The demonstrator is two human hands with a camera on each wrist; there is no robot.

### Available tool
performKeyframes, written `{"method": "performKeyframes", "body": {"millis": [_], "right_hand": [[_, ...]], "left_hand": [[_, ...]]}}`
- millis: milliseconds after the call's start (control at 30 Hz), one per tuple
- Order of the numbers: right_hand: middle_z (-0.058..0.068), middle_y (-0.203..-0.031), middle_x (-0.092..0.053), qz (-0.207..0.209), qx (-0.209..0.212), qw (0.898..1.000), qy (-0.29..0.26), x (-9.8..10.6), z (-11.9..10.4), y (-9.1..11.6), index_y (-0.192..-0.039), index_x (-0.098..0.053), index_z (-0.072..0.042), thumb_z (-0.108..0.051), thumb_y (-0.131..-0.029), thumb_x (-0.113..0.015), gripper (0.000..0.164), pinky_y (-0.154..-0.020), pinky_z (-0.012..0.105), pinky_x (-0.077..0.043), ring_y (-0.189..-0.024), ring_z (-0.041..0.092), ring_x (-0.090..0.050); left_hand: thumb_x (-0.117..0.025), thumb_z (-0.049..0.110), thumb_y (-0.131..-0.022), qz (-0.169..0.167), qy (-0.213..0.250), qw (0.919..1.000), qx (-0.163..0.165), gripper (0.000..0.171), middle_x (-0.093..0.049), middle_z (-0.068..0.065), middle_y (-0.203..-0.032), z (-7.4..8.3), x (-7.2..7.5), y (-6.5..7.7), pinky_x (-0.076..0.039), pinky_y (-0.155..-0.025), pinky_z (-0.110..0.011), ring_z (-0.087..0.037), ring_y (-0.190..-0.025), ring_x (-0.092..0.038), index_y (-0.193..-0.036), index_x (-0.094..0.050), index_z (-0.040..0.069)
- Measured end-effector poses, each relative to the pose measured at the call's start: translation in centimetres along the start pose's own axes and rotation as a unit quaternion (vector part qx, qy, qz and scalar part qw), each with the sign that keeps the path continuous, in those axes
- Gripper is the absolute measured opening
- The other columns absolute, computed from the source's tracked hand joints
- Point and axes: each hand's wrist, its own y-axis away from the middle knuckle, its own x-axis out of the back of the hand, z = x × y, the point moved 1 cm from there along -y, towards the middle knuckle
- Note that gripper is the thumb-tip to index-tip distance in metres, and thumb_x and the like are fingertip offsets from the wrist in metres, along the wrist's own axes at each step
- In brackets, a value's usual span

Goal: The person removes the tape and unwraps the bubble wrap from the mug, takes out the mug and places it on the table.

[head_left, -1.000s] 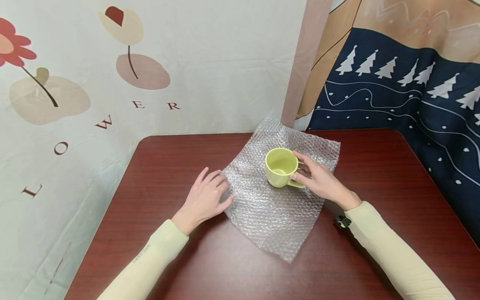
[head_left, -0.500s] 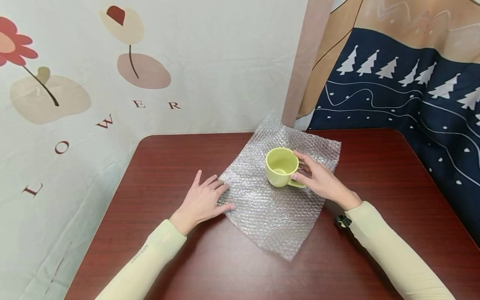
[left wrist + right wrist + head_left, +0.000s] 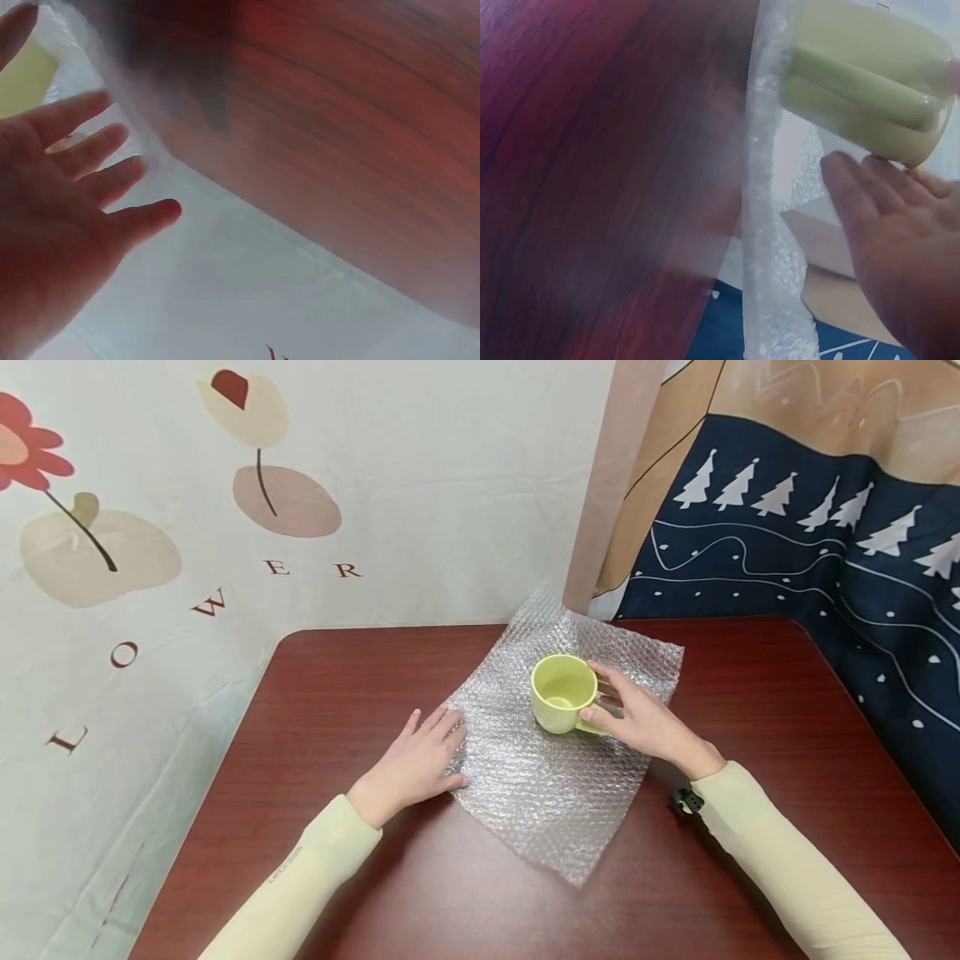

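Note:
A yellow-green mug (image 3: 564,695) stands upright on a sheet of bubble wrap (image 3: 540,785), its handle turned toward the right. My right hand (image 3: 641,717) grips the mug on its handle side, thumb near the handle and fingers at the far side. In the right wrist view the fingers (image 3: 889,191) lie against the mug (image 3: 870,82) near its rim. My left hand (image 3: 414,762) lies at the left edge of the bubble wrap with its fingers spread, the fingertips on or just over that edge. The left wrist view shows those fingers (image 3: 142,221) straight and apart.
The sheet lies on a dark red wooden table (image 3: 337,693), its far corner reaching the back edge. Behind hang a pale printed cloth (image 3: 450,485) and a navy cloth with white trees (image 3: 787,552). A black strap-like item (image 3: 686,802) sits by the right cuff.
My left hand shifted slightly left with its fingers spreading, then came back right at the bubble wrap's edge, its fingers closer together. The right hand and the mug stay in place.

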Motion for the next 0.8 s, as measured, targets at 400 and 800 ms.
{"method": "performKeyframes", "body": {"millis": [400,800], "right_hand": [[0.018,-0.163,-0.035,0.040,-0.068,0.994,0.074,-1.3,-1.8,-1.5,-0.165,-0.020,-0.009,-0.058,-0.082,-0.083,0.116,-0.112,0.066,-0.037,-0.144,0.037,-0.041],[0.021,-0.145,-0.051,0.054,-0.084,0.992,0.077,-2.4,-2.3,-2.3,-0.163,-0.021,-0.005,-0.056,-0.078,-0.086,0.119,-0.098,0.059,-0.052,-0.121,0.037,-0.058]], "left_hand": [[-0.055,0.076,-0.092,-0.020,0.059,0.9980,0.002,0.095,-0.020,-0.014,-0.171,2.0,-1.3,-3.6,-0.012,-0.121,-0.069,-0.040,-0.157,-0.015,-0.161,-0.039,0.013],[-0.055,0.081,-0.088,-0.049,0.047,0.9976,0.015,0.100,-0.019,-0.014,-0.171,2.4,-2.2,-4.3,-0.016,-0.118,-0.073,-0.043,-0.156,-0.016,-0.162,-0.037,0.016]]}}
